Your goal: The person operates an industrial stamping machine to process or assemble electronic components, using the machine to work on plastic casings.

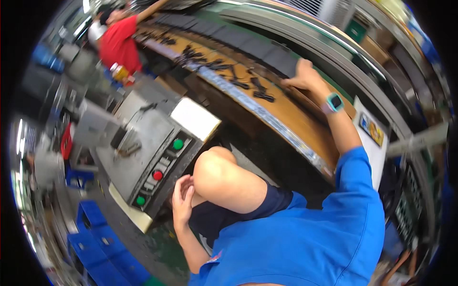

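My right hand (307, 78), with a watch (335, 101) on its wrist, reaches out to the near end of a row of flat dark grey pieces (257, 47). Its thumb and fingers are spread apart around that end; the blur hides how firmly they touch. Below it on the brown workbench (310, 131) lie several bundled black cables (260, 90). My left hand (182, 200) rests beside my bent knee, its fingers loosely curved and apart, with nothing seen in it. Closest to this hand is a grey machine (138, 143) with green and red push buttons (157, 175).
A metal rail (305, 33) runs behind the bench. At the far left a person in a red shirt (119, 40) leans over the bench. Blue plastic bins (102, 243) stand on the floor at lower left. A white board (367, 152) with a colourful card is beside my right arm.
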### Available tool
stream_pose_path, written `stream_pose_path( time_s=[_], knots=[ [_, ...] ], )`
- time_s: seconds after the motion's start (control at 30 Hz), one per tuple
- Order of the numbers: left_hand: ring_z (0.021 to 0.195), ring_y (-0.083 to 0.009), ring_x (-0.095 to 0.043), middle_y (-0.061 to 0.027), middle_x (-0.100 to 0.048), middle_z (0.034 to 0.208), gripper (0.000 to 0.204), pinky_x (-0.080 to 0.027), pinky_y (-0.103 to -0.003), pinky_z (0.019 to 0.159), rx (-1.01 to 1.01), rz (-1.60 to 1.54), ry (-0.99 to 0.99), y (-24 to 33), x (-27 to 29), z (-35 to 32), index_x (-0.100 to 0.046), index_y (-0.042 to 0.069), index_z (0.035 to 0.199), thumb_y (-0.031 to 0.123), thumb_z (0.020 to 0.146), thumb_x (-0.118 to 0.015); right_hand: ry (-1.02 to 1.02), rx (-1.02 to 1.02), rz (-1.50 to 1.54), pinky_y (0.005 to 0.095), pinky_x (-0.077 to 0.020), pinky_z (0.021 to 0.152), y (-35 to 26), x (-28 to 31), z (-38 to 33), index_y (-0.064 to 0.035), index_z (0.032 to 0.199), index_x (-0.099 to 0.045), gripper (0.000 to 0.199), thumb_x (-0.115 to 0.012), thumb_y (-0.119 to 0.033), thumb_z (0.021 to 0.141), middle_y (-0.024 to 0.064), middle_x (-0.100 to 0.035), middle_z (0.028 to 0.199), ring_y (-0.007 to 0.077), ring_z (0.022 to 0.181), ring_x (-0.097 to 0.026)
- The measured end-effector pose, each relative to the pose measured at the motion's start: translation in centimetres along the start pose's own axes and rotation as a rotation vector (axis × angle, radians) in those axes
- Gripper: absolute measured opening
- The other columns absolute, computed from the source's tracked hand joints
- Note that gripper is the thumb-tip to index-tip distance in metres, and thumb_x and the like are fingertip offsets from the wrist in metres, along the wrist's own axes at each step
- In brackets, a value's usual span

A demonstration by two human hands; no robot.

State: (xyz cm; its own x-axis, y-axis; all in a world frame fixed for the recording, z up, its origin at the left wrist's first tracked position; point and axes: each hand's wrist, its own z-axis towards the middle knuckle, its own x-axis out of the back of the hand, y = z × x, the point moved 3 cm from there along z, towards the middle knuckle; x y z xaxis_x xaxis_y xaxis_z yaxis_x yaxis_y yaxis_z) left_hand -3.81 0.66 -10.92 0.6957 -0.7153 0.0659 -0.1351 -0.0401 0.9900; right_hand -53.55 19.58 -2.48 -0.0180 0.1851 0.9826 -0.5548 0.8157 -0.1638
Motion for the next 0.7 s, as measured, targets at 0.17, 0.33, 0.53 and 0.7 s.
stream_pose_path(
  time_s=[0.17,0.33,0.53,0.7],
  knots=[
    [0.108,-0.016,-0.057,-0.0062,-0.06,0.114,0.037,-0.045,-0.028,0.094,-0.186,0.212,0.108,2.2,5.4,0.7,-0.055,0.003,0.122,0.005,0.087,-0.065,0.559,0.544,0.165,0.0427,-0.0331,0.108,-0.5,10.6,-5.6,0.0006,0.136,-0.041,0.088,-0.081,-0.03,0.063,0.0234,-0.047,0.128,0.0401,0.123,-0.044],
    [0.102,-0.0143,-0.058,-0.0046,-0.061,0.108,0.041,-0.048,-0.028,0.086,-0.268,0.299,0.462,1.9,20.2,10.6,-0.056,0.004,0.119,0.015,0.084,-0.073,0.845,0.671,0.711,0.0312,-0.0531,0.077,-4.8,21.3,-7.8,-0.0107,0.142,-0.034,0.07,-0.07,-0.004,0.083,0.0145,-0.056,0.124,0.0208,0.093,-0.062],
    [0.114,-0.0212,-0.055,-0.0074,-0.058,0.117,0.065,-0.046,-0.033,0.096,-0.501,0.696,0.572,5.3,23.6,19.1,-0.046,0.008,0.132,0.015,0.077,-0.08,0.398,0.851,0.866,0.0288,-0.0507,0.078,-14.0,17.2,-3.6,-0.0014,0.136,-0.044,0.053,-0.066,-0.009,0.089,0.0154,-0.062,0.114,0.0188,0.085,-0.062],
    [0.119,-0.0222,-0.053,-0.0106,-0.053,0.129,0.073,-0.044,-0.036,0.101,-0.429,-0.05,0.252,5.9,24.7,18.3,-0.038,0.007,0.142,0.017,0.081,-0.076,0.011,1.006,0.857,0.0331,-0.0413,0.097,-28.8,5.6,-1.9,0.0025,0.136,-0.045,0.059,-0.071,-0.008,0.084,0.0134,-0.054,0.117,0.0222,0.11,-0.053]
  ],
)
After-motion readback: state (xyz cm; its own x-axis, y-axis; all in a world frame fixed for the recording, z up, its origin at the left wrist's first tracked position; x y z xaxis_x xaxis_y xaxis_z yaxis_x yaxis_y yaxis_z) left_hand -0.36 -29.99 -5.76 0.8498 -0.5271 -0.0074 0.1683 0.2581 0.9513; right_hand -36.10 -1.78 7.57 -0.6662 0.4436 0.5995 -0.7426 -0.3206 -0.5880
